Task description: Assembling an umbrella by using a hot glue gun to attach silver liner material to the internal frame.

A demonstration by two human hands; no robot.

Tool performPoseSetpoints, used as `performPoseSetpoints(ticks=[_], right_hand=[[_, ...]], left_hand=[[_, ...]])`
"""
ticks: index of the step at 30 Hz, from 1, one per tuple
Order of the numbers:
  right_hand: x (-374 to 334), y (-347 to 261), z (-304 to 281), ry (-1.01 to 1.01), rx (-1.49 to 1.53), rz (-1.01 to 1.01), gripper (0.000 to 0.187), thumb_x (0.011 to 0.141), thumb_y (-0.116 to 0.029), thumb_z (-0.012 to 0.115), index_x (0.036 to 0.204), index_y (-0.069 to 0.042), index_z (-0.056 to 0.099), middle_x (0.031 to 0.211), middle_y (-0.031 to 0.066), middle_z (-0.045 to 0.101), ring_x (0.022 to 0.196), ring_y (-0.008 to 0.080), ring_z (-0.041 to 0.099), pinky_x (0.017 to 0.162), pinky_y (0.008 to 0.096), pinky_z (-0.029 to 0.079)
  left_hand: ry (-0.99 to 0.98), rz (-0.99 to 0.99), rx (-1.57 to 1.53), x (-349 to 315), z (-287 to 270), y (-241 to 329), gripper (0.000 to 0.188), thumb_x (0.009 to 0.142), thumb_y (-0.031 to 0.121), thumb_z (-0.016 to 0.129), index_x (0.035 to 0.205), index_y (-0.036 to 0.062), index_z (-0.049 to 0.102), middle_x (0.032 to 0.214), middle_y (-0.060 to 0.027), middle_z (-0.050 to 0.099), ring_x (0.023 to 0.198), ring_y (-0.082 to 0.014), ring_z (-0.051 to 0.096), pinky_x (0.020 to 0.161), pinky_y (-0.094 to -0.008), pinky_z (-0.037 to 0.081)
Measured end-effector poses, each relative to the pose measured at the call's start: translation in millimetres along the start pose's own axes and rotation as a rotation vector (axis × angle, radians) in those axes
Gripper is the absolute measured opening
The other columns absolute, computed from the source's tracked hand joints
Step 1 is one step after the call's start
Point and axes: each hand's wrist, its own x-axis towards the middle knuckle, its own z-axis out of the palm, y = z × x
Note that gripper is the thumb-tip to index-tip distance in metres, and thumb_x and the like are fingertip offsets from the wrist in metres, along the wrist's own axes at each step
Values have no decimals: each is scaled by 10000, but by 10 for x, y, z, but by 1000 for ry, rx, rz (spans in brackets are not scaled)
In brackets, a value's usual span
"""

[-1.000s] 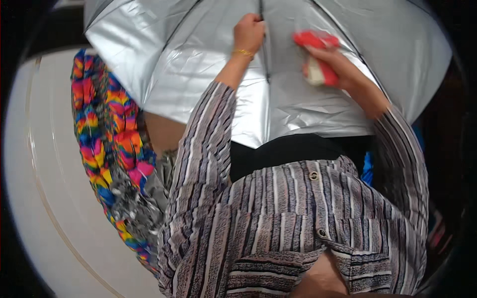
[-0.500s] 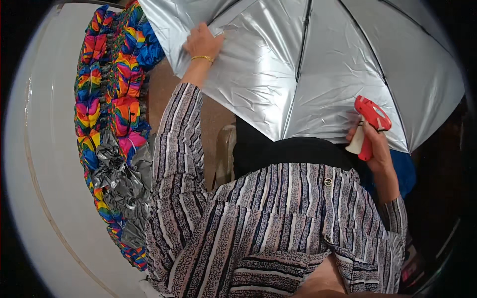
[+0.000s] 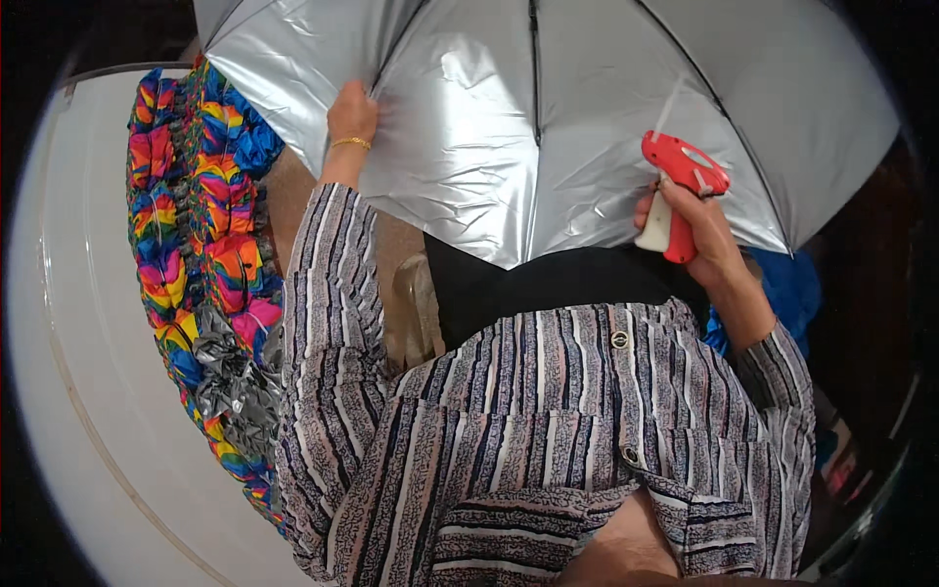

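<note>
The canopy (image 3: 469,147) is spread in front of the person, silver inner face toward the viewer, to the right of the white worktop (image 3: 98,254). Its near edge overlaps the black cloth (image 3: 577,284) at the lap. Three dark ribs are clearly visible: a left rib (image 3: 399,47), a centre rib (image 3: 535,83) and a right rib (image 3: 722,108). The fabric is creased between them.

The left hand (image 3: 352,115), with a gold bracelet (image 3: 352,143) at the wrist, is set against the left part of the canopy. Its fingers are curled, with the tips just beside the left rib; whether they grip the rib or the fabric cannot be determined.

The right hand (image 3: 706,227) is closed around the handle of a red and white hand tool (image 3: 685,168), held upright in front of the canopy between the centre and right ribs. A narrow whitish strip (image 3: 671,106) projects upward from the tool head.

Multicoloured fabric bundles (image 3: 230,269) lie in rows along the right edge of the worktop. Crumpled silver material (image 3: 240,391) rests on the nearer bundles. Blue fabric (image 3: 792,293) is located beyond the right forearm.
</note>
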Motion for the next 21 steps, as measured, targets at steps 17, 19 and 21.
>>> performPoseSetpoints(ticks=[17, 19, 21], right_hand=[[320, -1356, -511, 538, -253, -1202, 192, 806, -94, 657, 969, -29, 578, 768, 58, 618, 655, 160, 612, 601, 285, 495], [405, -1340, -709, 554, -289, -1214, 166, 790, -62, 655, 940, -33, 589, 767, 37, 609, 659, 139, 598, 599, 273, 477], [511, -1315, -847, 589, -332, -1228, 164, 782, -48, 656, 933, -34, 593, 764, 26, 602, 665, 130, 591, 599, 269, 469]], left_hand=[[-392, -197, -663, -582, -311, 1847, 254, 709, 230, 676, 773, -10, 625, 648, -141, 633, 517, -215, 604, 558, -325, 490], [-420, -313, -815, -772, -210, 2005, 274, 696, 250, 682, 780, 3, 600, 670, -155, 633, 610, -278, 626, 620, -368, 493], [-350, -192, -726, -959, -64, 2181, 235, 736, 209, 684, 782, 4, 579, 609, -92, 598, 496, -182, 567, 505, -310, 457]])
